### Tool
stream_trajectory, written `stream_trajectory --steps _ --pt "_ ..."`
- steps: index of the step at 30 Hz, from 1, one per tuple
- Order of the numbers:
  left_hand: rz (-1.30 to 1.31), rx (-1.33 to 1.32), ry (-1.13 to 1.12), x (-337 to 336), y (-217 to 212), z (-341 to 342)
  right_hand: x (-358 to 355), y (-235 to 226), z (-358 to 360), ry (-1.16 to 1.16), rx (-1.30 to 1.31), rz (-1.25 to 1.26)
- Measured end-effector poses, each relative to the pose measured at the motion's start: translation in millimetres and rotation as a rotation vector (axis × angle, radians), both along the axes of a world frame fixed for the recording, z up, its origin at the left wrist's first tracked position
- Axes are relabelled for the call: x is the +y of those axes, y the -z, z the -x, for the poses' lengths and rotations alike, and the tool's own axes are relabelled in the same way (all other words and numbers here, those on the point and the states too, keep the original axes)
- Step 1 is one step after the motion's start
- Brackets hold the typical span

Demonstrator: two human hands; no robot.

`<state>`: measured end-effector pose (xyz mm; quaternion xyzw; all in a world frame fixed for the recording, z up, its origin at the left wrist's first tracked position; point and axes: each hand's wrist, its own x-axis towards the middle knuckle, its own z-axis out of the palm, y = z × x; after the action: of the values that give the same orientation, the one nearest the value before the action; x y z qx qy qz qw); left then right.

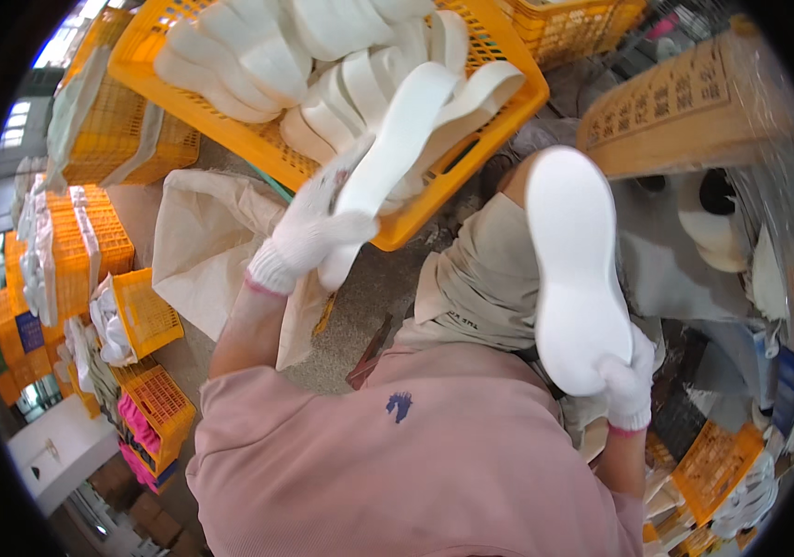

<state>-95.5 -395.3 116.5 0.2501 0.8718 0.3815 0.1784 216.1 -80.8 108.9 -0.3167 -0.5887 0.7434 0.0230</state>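
White shoe soles (258, 56) fill a yellow plastic crate (517, 102) in front of me. My left hand (309, 223), in a white knit glove, grips one white shoe sole (397, 139) near its heel end. That sole slants over the crate's near edge, its far end above the pile. On the right, my gloved right hand (624, 376) is closed on the lower end of another white shoe sole (573, 260). This one is held upright above my knee, its broad flat face in view.
A pale cloth sack (206, 241) lies left of the crate. Stacked yellow crates (90, 237) line the left side. A cardboard box (666, 102) wrapped in clear film stands at the right, with another yellow crate (717, 469) below it.
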Motion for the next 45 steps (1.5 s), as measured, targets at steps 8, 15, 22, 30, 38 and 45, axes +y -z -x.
stream_trajectory --steps 8,15,22,30,38,45 --pt "0.651 0.8 -0.05 143.4 138.7 90.7 21.9 9.6 -158.5 0.321 -0.005 -0.055" --pt "-0.426 -0.406 0.345 235.4 70.0 -125.6 -31.3 54.7 -184.5 1.065 -0.161 0.199" --pt "-0.6 -1.525 -0.026 351.8 132.8 -237.5 -16.3 44.3 -136.3 0.736 -0.079 0.192" --pt "-0.808 -1.508 0.135 458.9 88.2 -277.3 62.4 -19.4 -96.5 0.817 -0.432 -0.89" --pt "-0.145 -0.634 0.279 477.9 157.8 -128.8 201.1 29.2 -38.5 0.652 -0.126 -1.154" --pt "-0.085 -0.35 0.702 377.6 152.4 -89.9 216.6 26.7 -8.4 0.676 -0.388 -0.952"
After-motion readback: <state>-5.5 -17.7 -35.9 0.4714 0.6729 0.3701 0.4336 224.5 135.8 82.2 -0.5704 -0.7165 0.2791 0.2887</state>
